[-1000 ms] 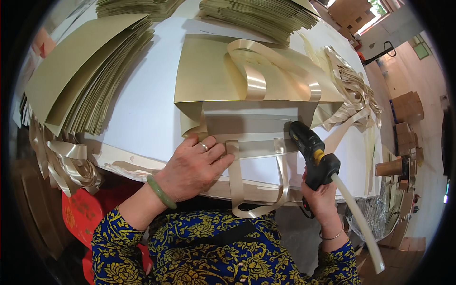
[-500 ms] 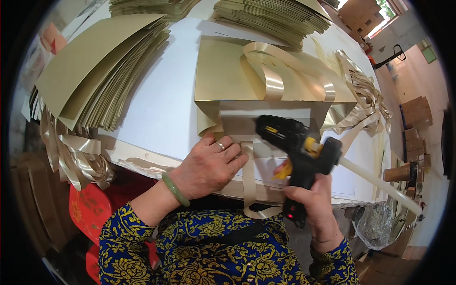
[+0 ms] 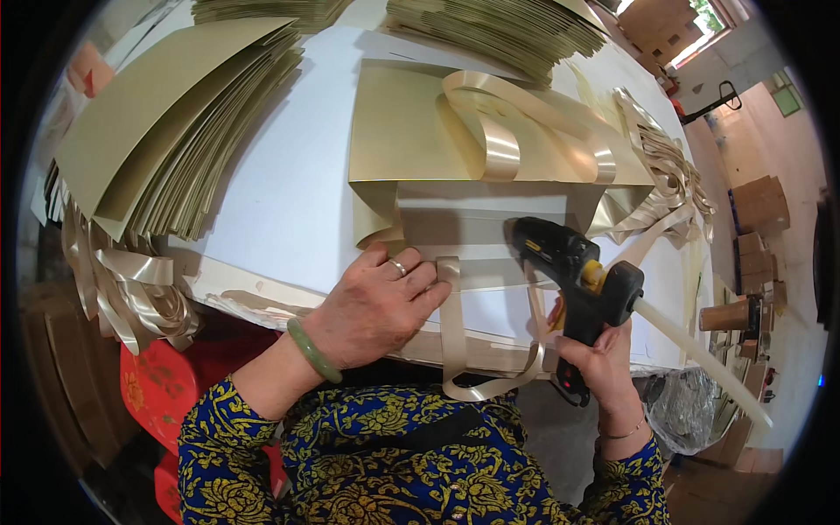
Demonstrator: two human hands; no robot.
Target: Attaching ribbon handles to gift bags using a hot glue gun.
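Note:
A gold paper bag (image 3: 402,131) lies on its side with its mouth toward me; its inner face is in shadow. My left hand (image 3: 376,302) is closed at the near left edge of the mouth, fingertips partly hidden. Beside its thumb, a satin ribbon (image 3: 451,337) rests one end on the near panel and loops down past the table edge. My right hand (image 3: 604,363) grips a black hot glue gun (image 3: 573,289), its nozzle angled up and left over the mouth. From the gun's rear sticks a long pale glue stick (image 3: 700,359). Another ribbon loop (image 3: 500,153) lies across the bag's upper panel.
Stacked gold bags (image 3: 175,131) stand at left, with more stacks (image 3: 499,35) at the back. Ribbon bundles hang at the left table edge (image 3: 140,280) and lie at right (image 3: 669,175). A red stool (image 3: 157,394) is below left; cardboard boxes (image 3: 759,206) stand at far right.
The glue gun has moved right, away from the ribbon end, uncovering more of the ribbon loop beneath it. My left hand stays at the bag's edge.

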